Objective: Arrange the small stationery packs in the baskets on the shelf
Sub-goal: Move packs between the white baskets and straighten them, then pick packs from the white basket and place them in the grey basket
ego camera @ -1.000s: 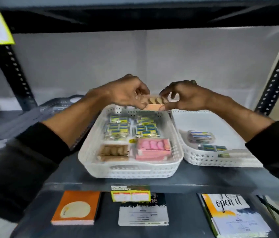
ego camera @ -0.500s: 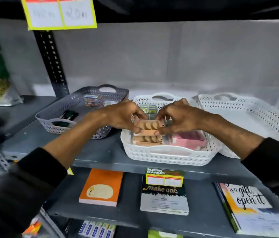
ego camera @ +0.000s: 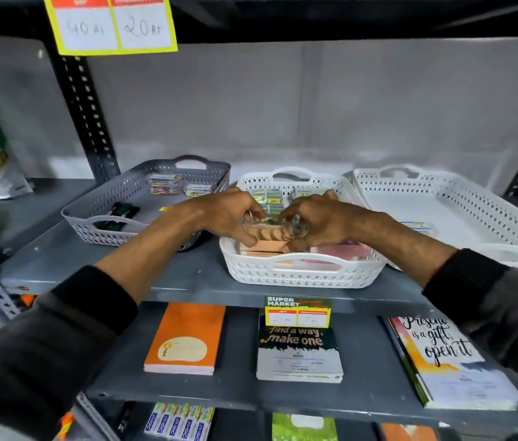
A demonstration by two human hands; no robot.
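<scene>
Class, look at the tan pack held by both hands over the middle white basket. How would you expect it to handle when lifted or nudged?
The tan pack probably feels light: fingertips alone pinch it, left hand and right hand at either end. It looks fairly stiff, staying straight between them. Its flat, boxy shape suggests it should stack on the similar pack beneath rather than roll, inside the white basket.

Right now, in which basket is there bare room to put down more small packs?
The right white basket has most of its floor bare; a few packs lie near its left wall. The grey basket has bare floor in the middle. The middle white basket is crowded, with both hands over it.
</scene>
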